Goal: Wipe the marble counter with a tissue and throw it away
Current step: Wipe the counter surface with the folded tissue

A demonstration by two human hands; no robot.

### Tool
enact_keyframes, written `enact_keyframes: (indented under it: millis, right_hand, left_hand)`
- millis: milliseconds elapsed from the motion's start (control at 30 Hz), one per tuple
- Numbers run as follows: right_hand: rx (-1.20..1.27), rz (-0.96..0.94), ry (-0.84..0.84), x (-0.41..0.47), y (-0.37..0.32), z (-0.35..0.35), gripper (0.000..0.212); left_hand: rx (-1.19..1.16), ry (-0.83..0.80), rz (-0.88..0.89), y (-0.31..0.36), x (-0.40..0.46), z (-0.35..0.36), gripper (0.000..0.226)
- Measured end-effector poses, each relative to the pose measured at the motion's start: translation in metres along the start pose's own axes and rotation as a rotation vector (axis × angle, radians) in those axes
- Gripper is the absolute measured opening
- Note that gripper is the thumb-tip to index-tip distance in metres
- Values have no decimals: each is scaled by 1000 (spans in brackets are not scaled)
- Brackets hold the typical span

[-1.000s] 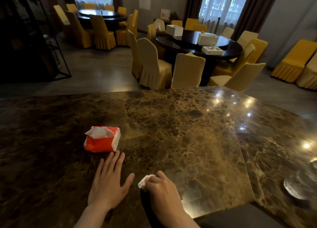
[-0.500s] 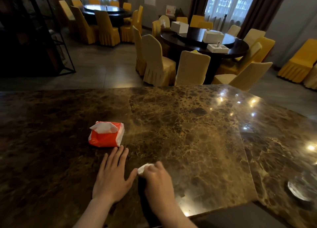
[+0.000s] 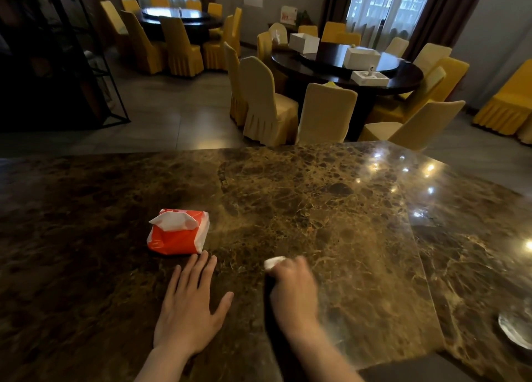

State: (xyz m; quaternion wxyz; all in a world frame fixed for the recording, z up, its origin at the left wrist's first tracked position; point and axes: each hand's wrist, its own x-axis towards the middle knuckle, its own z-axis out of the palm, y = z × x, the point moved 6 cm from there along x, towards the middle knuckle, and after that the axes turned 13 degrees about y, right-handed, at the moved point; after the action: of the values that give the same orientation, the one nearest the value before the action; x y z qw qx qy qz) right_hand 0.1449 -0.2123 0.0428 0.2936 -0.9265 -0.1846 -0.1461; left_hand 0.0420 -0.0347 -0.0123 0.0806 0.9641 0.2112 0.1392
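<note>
Two bare forearms enter from the bottom edge, each ending in a bare hand. Neither wears a sleeve, a glove, a watch, a bracelet or a ring as far as the view shows. The left hand (image 3: 188, 312) is sharp enough to show slender fingers (image 3: 201, 269) with short, plain nails and a thumb set off to the side. The right hand (image 3: 293, 289) is smeared by motion blur, so its knuckles and nails cannot be made out.
</note>
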Motion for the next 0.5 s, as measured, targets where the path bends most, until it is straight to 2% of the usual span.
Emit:
enact_keyframes:
  millis: [100,167,233,333,367,433,500]
  right_hand:
    - [88,-282,-155,-40,-32,14,17]
    - [95,-372,-178,-35,-15,6,17]
    - [43,-236,-93,-6,21,-11,15]
    - [-99,163,76,41,81,-43,16]
    - [-126,228,119,45,85,-47,17]
    - [-142,232,100,38,64,-34,18]
    - [-65,67,7,13,13,-12,16]
  left_hand:
    - [-2,-17,4,0,0,-1,88]
    - [-10,-10,5,0,-1,-3,87]
    - [-16,-10,8,0,0,-5,86]
    - [-28,11,-1,2,0,-8,87]
    - [-28,9,-7,2,0,-8,87]
    - [-15,1,-11,3,0,-5,87]
    - [-6,1,-6,3,1,-4,88]
